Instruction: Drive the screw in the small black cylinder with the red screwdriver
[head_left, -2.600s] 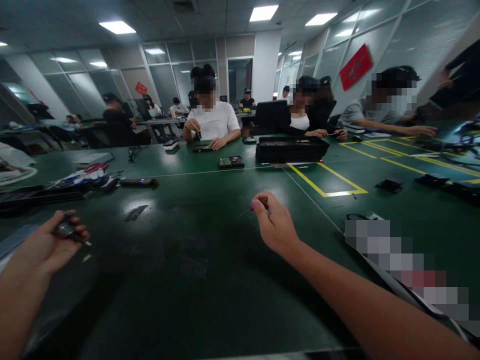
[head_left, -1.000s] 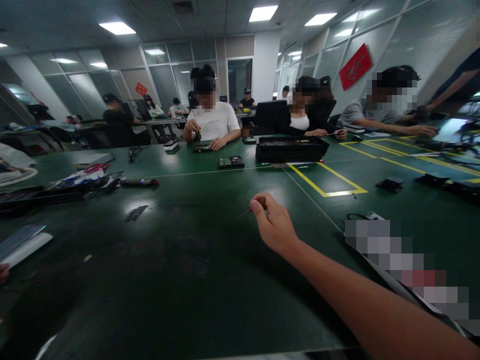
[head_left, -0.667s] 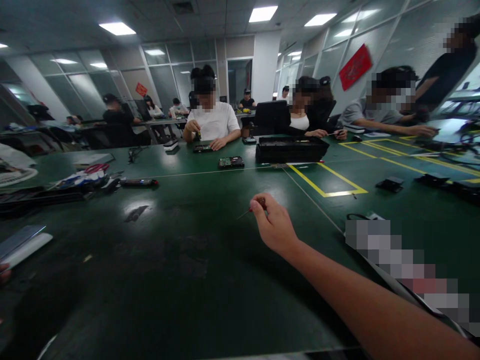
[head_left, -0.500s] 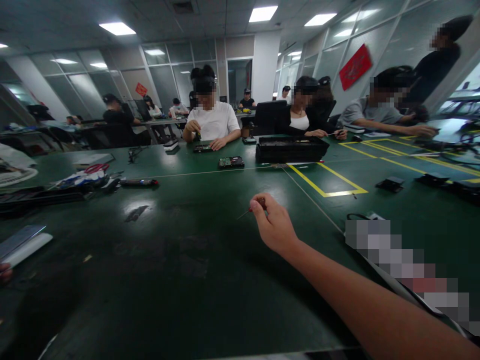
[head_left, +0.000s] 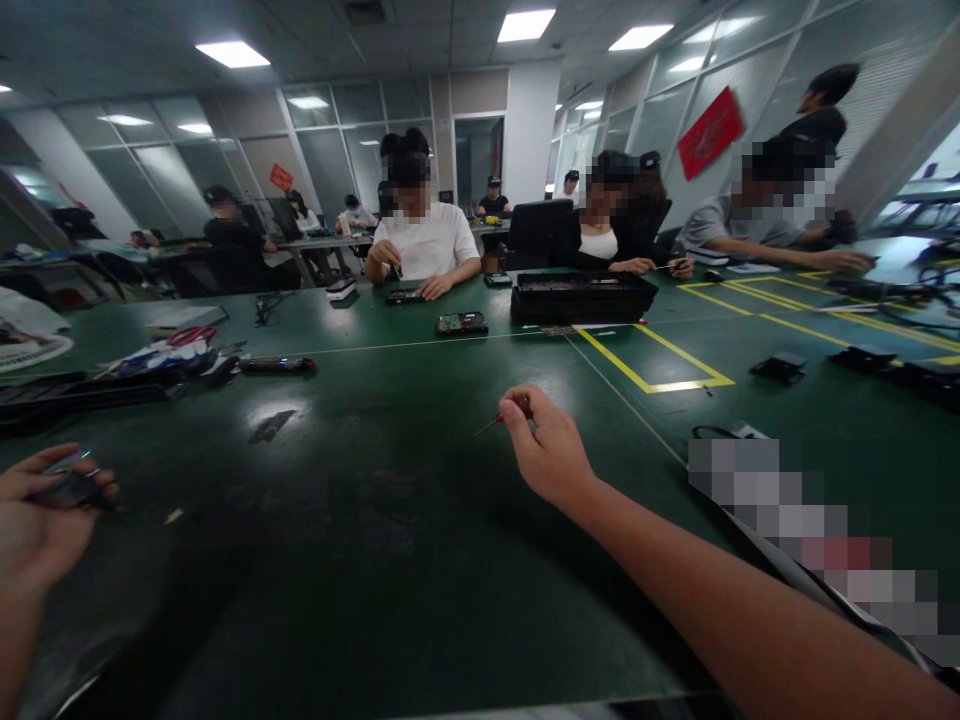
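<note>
At the left edge, my left hand (head_left: 37, 530) has its palm turned up and its fingers curled around a dark, shiny, flat device (head_left: 71, 483). The fingers cover part of the device, so its exact kind is unclear. My right hand (head_left: 544, 440) hangs over the middle of the green table (head_left: 315, 600), closed on a small screwdriver (head_left: 495, 420). Its reddish-brown handle sits in the curled fingers, and its thin shaft points left and down. The two hands are far apart.
Across the table a person in white (head_left: 427, 240) works on a circuit board. Ahead lie a hard drive (head_left: 462, 323), a black bin (head_left: 583, 298) and a dark pen-shaped tool (head_left: 277, 365). At left is a pile of tools and cables (head_left: 172, 355); black parts (head_left: 780, 368) lie right.
My left hand has come into view at the left, holding the dark device. The flat grey and white thing there is gone from view. My right hand has barely moved.
</note>
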